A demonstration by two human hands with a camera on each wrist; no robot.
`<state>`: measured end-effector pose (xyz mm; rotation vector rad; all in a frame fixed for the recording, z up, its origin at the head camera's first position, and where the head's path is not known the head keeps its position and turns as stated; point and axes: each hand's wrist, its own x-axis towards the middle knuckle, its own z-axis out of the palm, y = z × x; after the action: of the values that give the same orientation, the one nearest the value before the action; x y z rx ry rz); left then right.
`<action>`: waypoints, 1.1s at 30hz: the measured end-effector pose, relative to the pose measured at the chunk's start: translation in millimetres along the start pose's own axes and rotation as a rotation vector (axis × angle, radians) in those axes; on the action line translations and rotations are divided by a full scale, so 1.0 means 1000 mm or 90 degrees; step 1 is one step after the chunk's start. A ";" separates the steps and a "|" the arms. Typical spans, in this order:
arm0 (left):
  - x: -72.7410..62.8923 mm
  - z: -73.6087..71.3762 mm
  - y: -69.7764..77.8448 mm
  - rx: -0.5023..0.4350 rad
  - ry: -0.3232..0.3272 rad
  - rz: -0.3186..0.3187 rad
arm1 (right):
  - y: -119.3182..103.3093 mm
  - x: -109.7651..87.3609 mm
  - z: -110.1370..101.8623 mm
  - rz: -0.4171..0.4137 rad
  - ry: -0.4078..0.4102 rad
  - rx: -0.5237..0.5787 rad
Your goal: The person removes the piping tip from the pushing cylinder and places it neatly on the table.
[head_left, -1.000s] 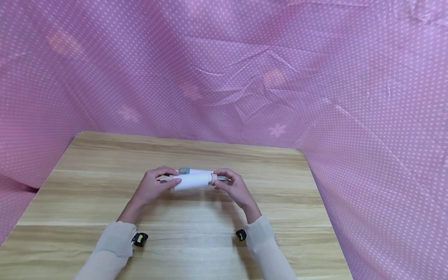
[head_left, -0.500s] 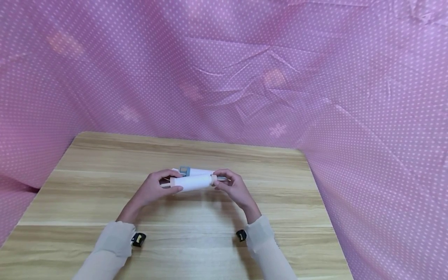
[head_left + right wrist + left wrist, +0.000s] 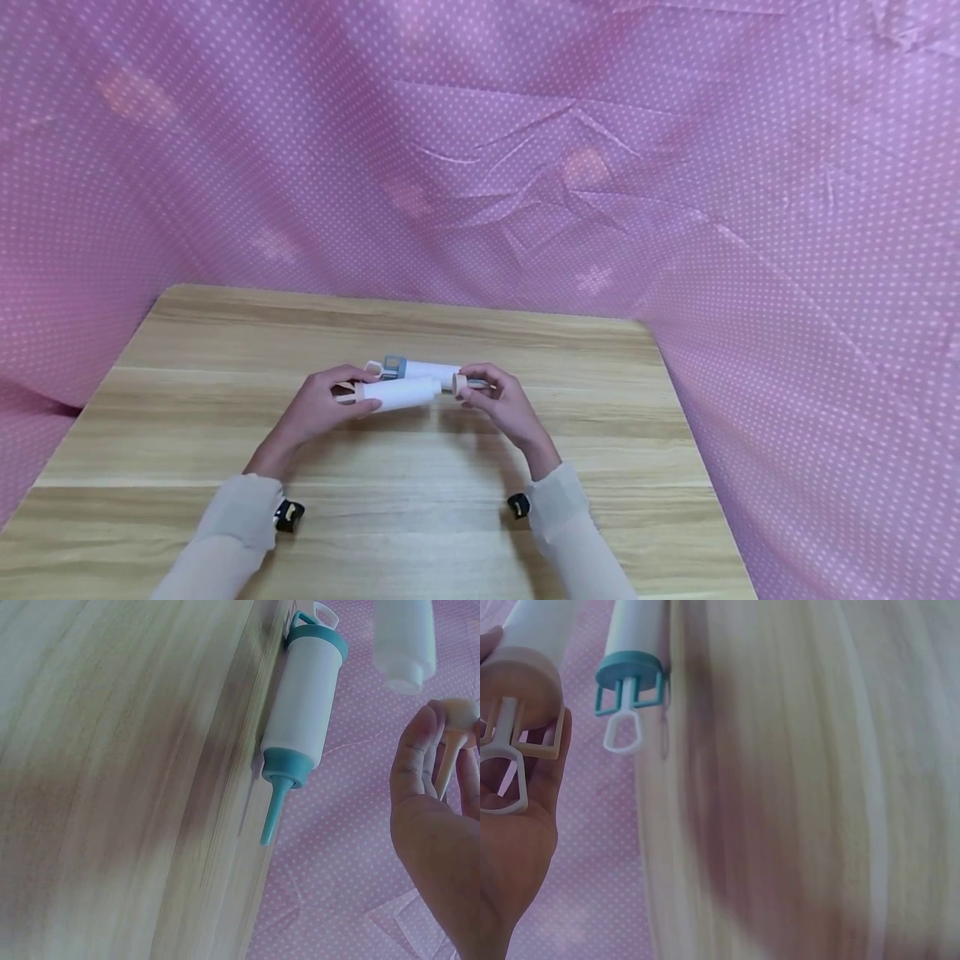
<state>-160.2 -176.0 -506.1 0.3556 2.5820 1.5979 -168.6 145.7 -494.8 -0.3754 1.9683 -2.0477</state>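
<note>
My left hand [image 3: 318,408] grips the plunger end of a white icing syringe [image 3: 401,394], thumb and fingers round its beige end cap [image 3: 525,686]. A white pull ring [image 3: 523,787] and beige finger loops lie against the palm in the left wrist view. The syringe's tip end [image 3: 405,675] is bare. Just right of it, apart from it, my right hand [image 3: 510,408] pinches a beige nozzle [image 3: 456,720], its long spout lying between the fingers. A second icing syringe [image 3: 304,697], white with teal ends and a teal spout, lies on the table behind the hands.
The wooden table [image 3: 420,508] has its far edge behind the teal syringe. Pink dotted cloth [image 3: 480,167] hangs around the back and sides. Small black wrist cameras [image 3: 290,515] stick out from both sleeves.
The beige nozzle has come apart from the white syringe. My left hand has shifted the syringe slightly left, opening a gap, while the right hand has stayed almost in place.
</note>
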 end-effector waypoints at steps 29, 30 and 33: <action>0.002 -0.010 -0.056 0.053 0.003 -0.083 | 0.008 -0.002 -0.004 0.013 -0.004 -0.017; 0.002 -0.011 -0.057 0.053 0.001 -0.084 | 0.008 -0.002 -0.005 0.013 -0.005 -0.017; 0.002 -0.011 -0.061 0.049 -0.002 -0.086 | 0.007 -0.002 -0.006 0.013 -0.006 -0.017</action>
<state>-173.8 -211.0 -555.0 0.1843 2.6088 1.4572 -168.5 151.5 -501.7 -0.3686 1.9868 -2.0052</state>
